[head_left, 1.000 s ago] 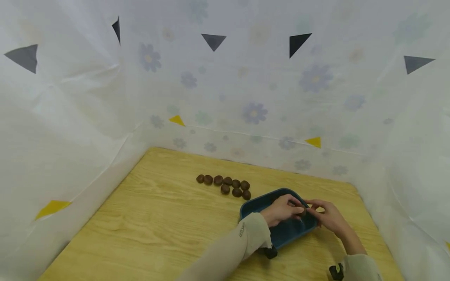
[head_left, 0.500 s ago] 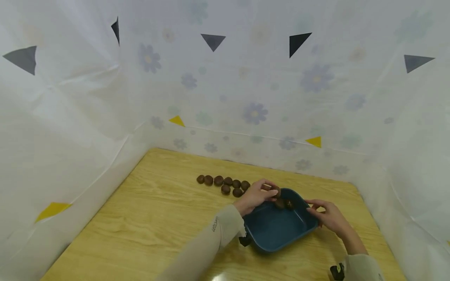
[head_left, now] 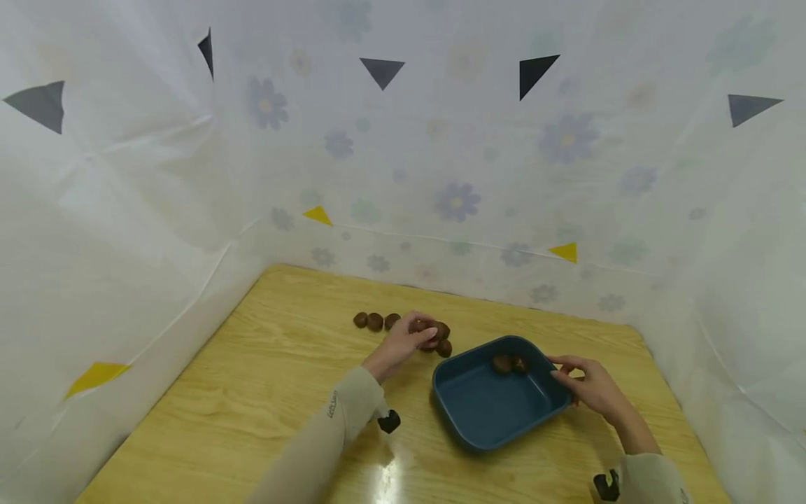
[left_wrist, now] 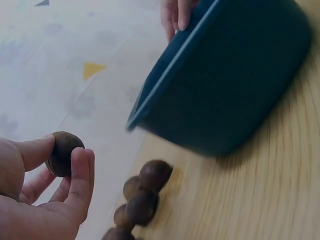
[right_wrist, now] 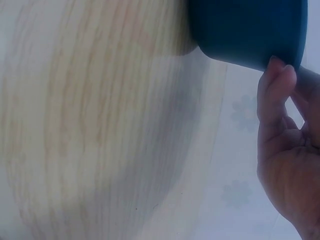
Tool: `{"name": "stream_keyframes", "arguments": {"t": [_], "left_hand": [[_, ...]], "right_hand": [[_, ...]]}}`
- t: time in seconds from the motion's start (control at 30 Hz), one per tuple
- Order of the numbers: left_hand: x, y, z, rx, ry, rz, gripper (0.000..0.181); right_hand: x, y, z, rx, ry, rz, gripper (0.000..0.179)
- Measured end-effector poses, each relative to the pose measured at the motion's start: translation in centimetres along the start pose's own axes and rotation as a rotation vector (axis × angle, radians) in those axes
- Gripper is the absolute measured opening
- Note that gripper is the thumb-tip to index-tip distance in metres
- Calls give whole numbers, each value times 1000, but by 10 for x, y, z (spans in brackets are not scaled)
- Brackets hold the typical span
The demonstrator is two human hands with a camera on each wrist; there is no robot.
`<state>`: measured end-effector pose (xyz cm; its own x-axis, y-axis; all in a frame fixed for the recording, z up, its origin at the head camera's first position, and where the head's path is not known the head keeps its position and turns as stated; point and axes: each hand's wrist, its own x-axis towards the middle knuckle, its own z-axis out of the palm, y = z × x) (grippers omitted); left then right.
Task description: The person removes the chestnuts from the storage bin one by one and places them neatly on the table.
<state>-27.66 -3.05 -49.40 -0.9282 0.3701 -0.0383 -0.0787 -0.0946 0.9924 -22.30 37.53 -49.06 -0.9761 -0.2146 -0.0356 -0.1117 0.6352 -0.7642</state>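
Note:
My left hand [head_left: 398, 344] is above the cluster of chestnuts on the table, pinching one chestnut [left_wrist: 64, 156] between thumb and fingers. Part of the row of chestnuts [head_left: 375, 322] shows to its left, while others [left_wrist: 142, 207] lie below and to its right. The hand covers several of them in the head view. To the right is a deep blue rectangular basin [head_left: 497, 413] with rounded corners. Two chestnuts [head_left: 502, 363] sit inside it near the far corner. My right hand [head_left: 590, 385] grips the basin's right rim, thumb on top and fingers outside.
The wood-grain table [head_left: 252, 378] carries everything. White flowered sheeting [head_left: 403, 154] rises at the back and both sides, with dark and yellow triangles on it. Black wrist-worn devices [head_left: 389, 421] sit at the cuffs.
My left hand has moved from inside the basin, out over its left rim, to the chestnuts on the table, carrying a chestnut. My right hand has stayed at the basin's rim.

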Motion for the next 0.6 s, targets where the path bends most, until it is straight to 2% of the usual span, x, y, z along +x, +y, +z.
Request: {"name": "stream_keyframes", "arguments": {"t": [0.27, 0.6], "left_hand": [[-6, -3, -36, -10, 76, 1, 43], [-12, -11, -59, -14, 173, -27, 39]], "right_hand": [[-1, -2, 0, -14, 3, -1, 45], [-1, 0, 0, -18, 6, -3, 45]]}}
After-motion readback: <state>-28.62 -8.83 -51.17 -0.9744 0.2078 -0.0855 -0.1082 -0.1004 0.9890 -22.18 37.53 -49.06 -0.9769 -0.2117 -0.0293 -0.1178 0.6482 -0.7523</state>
